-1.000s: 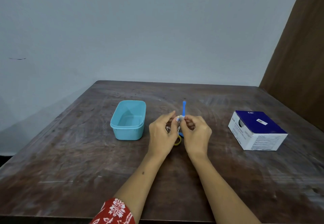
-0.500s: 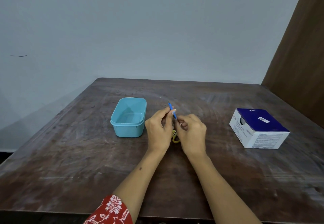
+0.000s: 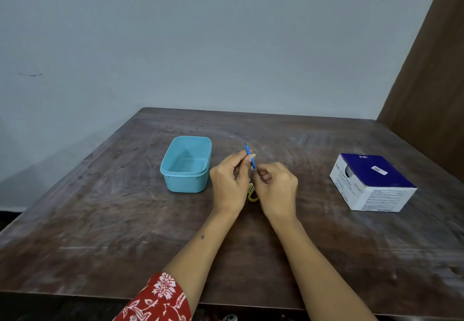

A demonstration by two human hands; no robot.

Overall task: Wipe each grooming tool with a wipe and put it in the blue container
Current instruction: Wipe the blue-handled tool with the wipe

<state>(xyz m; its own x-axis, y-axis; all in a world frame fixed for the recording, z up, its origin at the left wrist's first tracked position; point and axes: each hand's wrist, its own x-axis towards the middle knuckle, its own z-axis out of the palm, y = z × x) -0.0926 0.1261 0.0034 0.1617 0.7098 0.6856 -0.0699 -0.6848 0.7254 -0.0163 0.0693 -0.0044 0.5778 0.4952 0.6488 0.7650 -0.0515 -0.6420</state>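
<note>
My left hand [image 3: 228, 185] pinches a thin blue grooming tool [image 3: 249, 156] between thumb and forefinger, its dark tip pointing up and away. My right hand [image 3: 276, 190] has its fingers curled at the tool's lower end; the wipe is hidden inside that curl. The empty blue container [image 3: 187, 185] stands on the table just left of my left hand. A yellow-handled tool [image 3: 252, 195] lies on the table under and between my hands, mostly hidden.
A white and dark blue box of wipes [image 3: 371, 185] sits to the right on the worn wooden table [image 3: 100, 220]. A pale wall stands behind the table and a brown panel rises at the right.
The blue tool has tilted from upright to leaning left in my left hand. The white wipe seen around it a second ago is out of sight, and my right hand has drawn back slightly.
</note>
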